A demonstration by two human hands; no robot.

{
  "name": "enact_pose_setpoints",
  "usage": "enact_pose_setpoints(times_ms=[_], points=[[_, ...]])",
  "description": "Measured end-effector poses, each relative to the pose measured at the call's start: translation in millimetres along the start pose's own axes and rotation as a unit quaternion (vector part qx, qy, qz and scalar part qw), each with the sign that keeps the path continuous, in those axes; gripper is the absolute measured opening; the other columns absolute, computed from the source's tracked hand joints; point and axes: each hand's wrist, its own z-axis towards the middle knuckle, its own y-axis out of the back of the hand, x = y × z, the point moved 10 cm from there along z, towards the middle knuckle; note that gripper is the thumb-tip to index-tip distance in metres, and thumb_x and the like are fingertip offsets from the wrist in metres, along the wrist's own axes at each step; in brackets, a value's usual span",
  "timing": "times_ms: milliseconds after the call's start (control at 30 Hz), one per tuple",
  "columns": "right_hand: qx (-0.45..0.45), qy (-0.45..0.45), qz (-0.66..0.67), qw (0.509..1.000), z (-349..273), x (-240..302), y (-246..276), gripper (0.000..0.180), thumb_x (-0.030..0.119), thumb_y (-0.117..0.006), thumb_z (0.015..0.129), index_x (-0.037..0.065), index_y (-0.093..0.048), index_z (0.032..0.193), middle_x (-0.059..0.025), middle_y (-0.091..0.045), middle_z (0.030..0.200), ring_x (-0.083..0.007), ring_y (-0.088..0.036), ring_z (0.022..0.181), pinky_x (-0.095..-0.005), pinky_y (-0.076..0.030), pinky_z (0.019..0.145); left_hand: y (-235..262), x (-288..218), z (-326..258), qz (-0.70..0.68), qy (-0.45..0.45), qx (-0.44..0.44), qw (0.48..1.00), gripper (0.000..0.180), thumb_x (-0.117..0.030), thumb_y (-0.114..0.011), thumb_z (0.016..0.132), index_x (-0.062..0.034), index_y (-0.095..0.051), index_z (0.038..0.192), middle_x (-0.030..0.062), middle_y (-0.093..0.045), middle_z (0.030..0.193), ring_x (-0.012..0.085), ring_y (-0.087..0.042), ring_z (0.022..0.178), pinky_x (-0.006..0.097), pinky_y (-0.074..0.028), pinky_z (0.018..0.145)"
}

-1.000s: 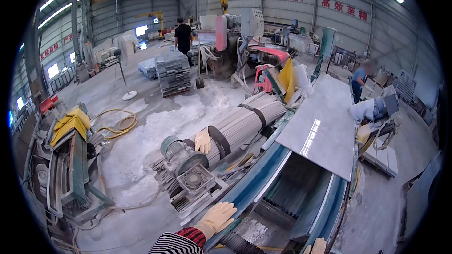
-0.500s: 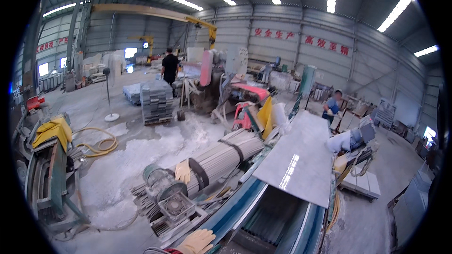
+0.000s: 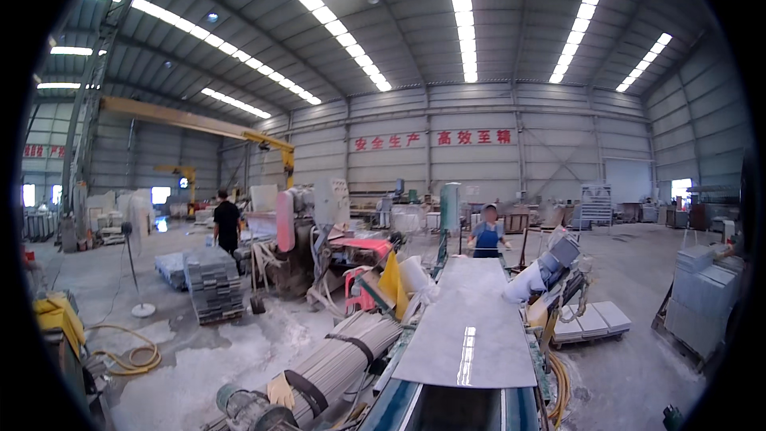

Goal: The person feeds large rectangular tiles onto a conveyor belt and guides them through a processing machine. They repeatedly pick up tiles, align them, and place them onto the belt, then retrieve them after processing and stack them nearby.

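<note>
Neither of my hands shows, so their state I cannot tell. Nearest below me lies the grey stone slab (image 3: 471, 327) flat on the machine bed (image 3: 447, 407), ribbed motor (image 3: 335, 363) just left. I judge I'm between handlings; next calls for reaching down to it.

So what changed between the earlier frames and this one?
The view tipped upward: the roof and far wall now fill the picture. The gloved left hand that showed at the lower edge earlier has dropped out of view; neither hand shows now. The grey slab lies on the machine as before, the ribbed roller beside it, and the person in black stands by the stacked slabs.
</note>
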Motion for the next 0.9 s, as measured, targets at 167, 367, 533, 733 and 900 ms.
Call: enact_pose_setpoints(times_ms=[167, 367, 533, 733, 900], points=[[0.039, -0.031, 0.004, 0.999, 22, 25, 34, 0.048, 0.025, -0.073, 0.104, 0.0, -0.065, 0.144, -0.027, -0.069, 0.141, -0.0466, -0.063, 0.134, -0.0555, -0.05, 0.118, 70, -38, -11, -0.017, -0.003, -0.01, 1.0, 0.063, -0.031, -0.066, 0.109, -0.006, -0.05, 0.165, 0.0203, -0.047, 0.171, 0.0385, -0.037, 0.163, 0.051, -0.029, 0.136], [0.032, -0.009, 0.0, 0.999, 2, 16, 16, 0.049, 0.026, -0.073, 0.104, 0.0, -0.065, 0.145, -0.0273, -0.068, 0.143, -0.0466, -0.062, 0.136, -0.0563, -0.048, 0.119, 87, -38, -20, -0.019, 0.012, -0.008, 1.0, 0.061, -0.03, -0.064, 0.11, -0.0056, -0.05, 0.164, 0.0214, -0.05, 0.168, 0.0394, -0.04, 0.16, 0.051, -0.03, 0.135], [0.036, -0.035, -0.013, 0.999, 4, 17, 40, 0.05, 0.025, -0.071, 0.105, -0.001, -0.064, 0.146, -0.028, -0.067, 0.145, -0.0469, -0.061, 0.138, -0.0565, -0.047, 0.121, 81, -47, -13, -0.016, -0.003, 0.008, 1.0, 0.06, -0.03, -0.062, 0.11, -0.0052, -0.051, 0.164, 0.0222, -0.053, 0.166, 0.04, -0.043, 0.159, 0.051, -0.031, 0.134], [0.055, -0.027, 0.026, 0.998, 19, 38, 24, 0.05, 0.025, -0.07, 0.106, -0.003, -0.064, 0.147, -0.0289, -0.065, 0.148, -0.0472, -0.06, 0.14, -0.0568, -0.045, 0.123, 87, -30, -59, 0.016, 0.03, -0.023, 0.999, 0.058, -0.029, -0.06, 0.111, -0.0038, -0.052, 0.163, 0.0242, -0.055, 0.163, 0.0422, -0.046, 0.156, 0.051, -0.032, 0.133], [0.06, -0.036, 0.01, 0.998, 19, 31, 32, 0.051, 0.025, -0.068, 0.107, -0.004, -0.063, 0.148, -0.0297, -0.064, 0.15, -0.0474, -0.058, 0.142, -0.057, -0.043, 0.125, 108, -63, -69, 0.015, -0.038, -0.146, 0.988, 0.057, -0.031, -0.06, 0.111, -0.0013, -0.054, 0.16, 0.0271, -0.057, 0.16, 0.045, -0.049, 0.152, 0.054, -0.034, 0.132]])
